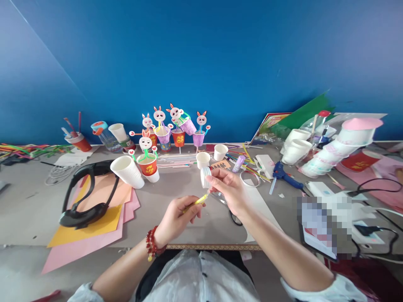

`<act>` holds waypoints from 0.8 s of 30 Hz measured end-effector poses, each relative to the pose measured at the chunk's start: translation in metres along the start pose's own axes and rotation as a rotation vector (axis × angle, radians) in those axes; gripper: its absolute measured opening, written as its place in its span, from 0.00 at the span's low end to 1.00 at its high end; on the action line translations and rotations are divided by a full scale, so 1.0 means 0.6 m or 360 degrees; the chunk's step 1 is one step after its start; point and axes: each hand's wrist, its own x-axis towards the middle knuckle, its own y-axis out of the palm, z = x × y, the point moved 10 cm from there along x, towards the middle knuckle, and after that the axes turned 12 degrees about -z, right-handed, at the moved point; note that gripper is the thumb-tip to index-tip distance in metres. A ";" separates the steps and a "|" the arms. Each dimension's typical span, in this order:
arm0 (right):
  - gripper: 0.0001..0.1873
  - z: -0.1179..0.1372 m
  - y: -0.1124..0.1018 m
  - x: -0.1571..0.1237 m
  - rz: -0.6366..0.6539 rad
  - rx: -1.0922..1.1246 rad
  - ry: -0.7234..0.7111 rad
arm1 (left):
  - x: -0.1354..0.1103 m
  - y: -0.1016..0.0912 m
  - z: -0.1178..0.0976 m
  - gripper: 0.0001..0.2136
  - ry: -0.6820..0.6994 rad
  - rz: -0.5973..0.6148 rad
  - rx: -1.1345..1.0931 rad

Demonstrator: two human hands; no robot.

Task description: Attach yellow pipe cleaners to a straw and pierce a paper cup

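Observation:
My left hand (179, 216) is closed around a thin yellow stick (199, 202), a pen or straw, whose tip points up and right. My right hand (227, 188) pinches a small white paper cup (205, 176) held on its side just above that tip. Both hands hover over the grey table (31, 209) in front of me. A red bead bracelet (151, 244) circles my left wrist. Black scissors (234, 218) lie partly hidden under my right hand.
Rabbit-faced paper cup figures (171, 126) stand at the back centre. A black headset (85, 193) rests on coloured paper sheets (94, 226) at left. White cups (127, 171), a blue glue gun (283, 174), stacked cups (330, 155), cables and a blurred device (324, 222) crowd the right.

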 end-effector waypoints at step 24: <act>0.16 -0.005 -0.003 -0.018 -0.0204 0.0559 0.0130 | 0.008 -0.023 0.035 0.15 -0.0319 -0.0465 -0.0857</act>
